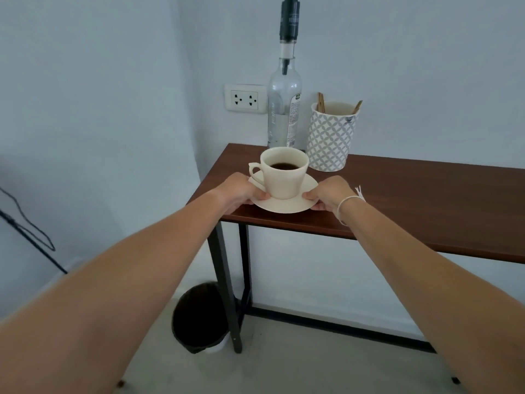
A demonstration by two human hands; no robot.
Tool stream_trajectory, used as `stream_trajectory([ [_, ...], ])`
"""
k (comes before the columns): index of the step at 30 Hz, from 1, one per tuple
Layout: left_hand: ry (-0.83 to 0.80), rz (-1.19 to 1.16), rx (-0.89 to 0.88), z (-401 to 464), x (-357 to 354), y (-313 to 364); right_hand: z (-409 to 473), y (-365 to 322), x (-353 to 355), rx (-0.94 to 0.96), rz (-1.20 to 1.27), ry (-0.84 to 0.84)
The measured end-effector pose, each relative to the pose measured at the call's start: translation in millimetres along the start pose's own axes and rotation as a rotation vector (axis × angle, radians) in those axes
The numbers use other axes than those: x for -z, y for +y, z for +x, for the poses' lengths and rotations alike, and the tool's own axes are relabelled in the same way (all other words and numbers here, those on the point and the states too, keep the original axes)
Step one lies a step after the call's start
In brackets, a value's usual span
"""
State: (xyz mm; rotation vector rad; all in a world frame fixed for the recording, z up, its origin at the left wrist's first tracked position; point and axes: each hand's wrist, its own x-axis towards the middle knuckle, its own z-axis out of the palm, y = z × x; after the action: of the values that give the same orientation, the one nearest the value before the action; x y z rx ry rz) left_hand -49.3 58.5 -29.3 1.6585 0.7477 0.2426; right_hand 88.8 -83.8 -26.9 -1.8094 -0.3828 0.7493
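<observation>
A: What worries you here?

B: Start closest. The left grip point(241, 191) and the right grip point(329, 194), both bare hands, pinch opposite edges of the round cream ceramic saucer point(287, 208). The thumbs are curled onto the rim and the fingers are tucked beneath it. The saucer is at the near left corner of the dark brown wood-look desk point(412, 200). Whether it rests on the top or hangs just above it, I cannot tell.

A: So a tilt is the danger?

B: I think so. The tapered cream ceramic cup point(284, 180) stands loose on the glazed saucer, with nothing holding it. If one hand rose ahead of the other, the cup could slide and the black coffee point(284, 166) inside could slop over. This close to the corner, a slip could send it over the edge to the pale floor point(312, 359), near the dark round bin point(199, 319) by the black metal leg point(225, 280).

A: The liquid is low, though.

B: It is well below the rim, which gives some margin. The handle points left, toward the left thumb, which could nudge it.

A: And behind?

B: Just beyond the cup stands a cylindrical grey-and-white patterned pot point(329, 137), ceramic by the look of it, holding thin brown wooden sticks point(321, 102). Beside it is a tall clear glass bottle point(284, 109) with a black pourer point(289, 24). The bottle is smooth, hard and probably top-heavy, so a push forward could knock it over. On the white wall point(412, 66) behind is a white plastic double socket point(245, 97), and a splash there would be unwelcome.
</observation>
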Motion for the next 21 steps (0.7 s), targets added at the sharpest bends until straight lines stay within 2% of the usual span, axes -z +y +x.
stream_trajectory([
  [10, 0.218, -0.037, -0.019, -104.7, 105.7, -23.3, -51.6, -28.2, -120.1, 0.115, -0.061, -0.209],
  [21, 0.498, -0.069, 0.037, -300.6, 237.0, -117.7, -198.4, -18.1, -303.8, 0.204, -0.125, -0.487],
])
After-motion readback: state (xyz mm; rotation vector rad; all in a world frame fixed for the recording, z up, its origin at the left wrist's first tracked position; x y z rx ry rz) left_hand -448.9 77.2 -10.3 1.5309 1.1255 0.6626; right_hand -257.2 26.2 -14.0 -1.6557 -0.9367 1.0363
